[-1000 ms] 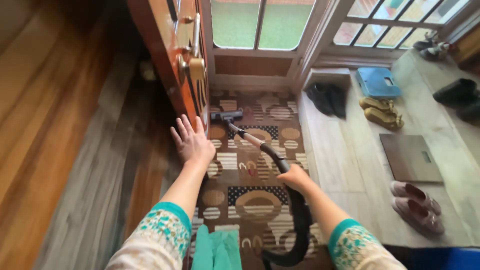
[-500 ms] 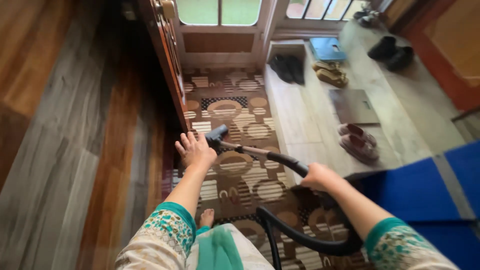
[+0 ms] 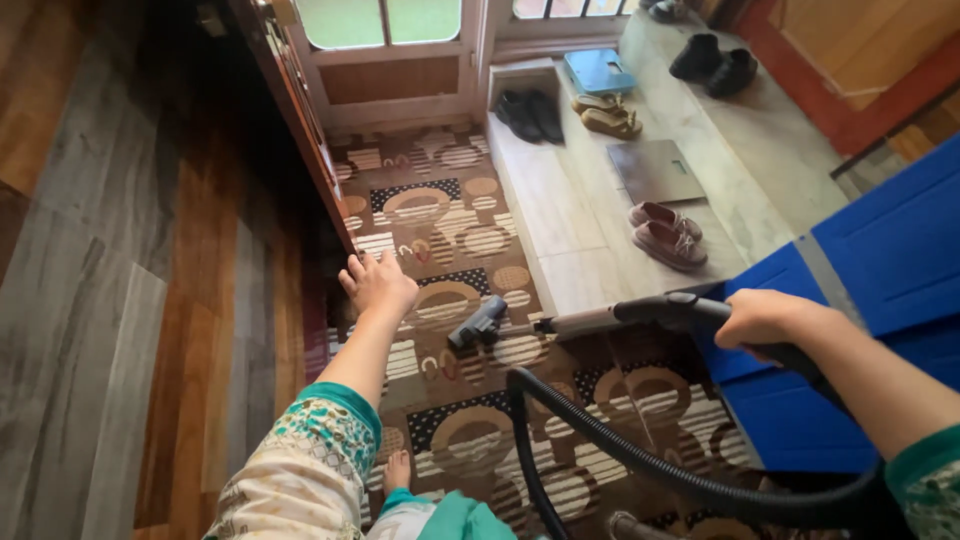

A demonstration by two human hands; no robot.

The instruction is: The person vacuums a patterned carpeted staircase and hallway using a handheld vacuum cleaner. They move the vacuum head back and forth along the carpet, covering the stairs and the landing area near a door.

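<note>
Our right hand [image 3: 765,318] grips the vacuum wand [image 3: 640,314]; our left hand [image 3: 378,284] is spread against the door edge [image 3: 300,120]. Shoes [image 3: 665,233] line the step [image 3: 560,210] beside the rug [image 3: 450,230].

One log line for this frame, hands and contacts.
right hand: shut on vacuum wand | left hand: open, near wooden door edge | nozzle: over patterned rug | hose: loops toward person
</note>
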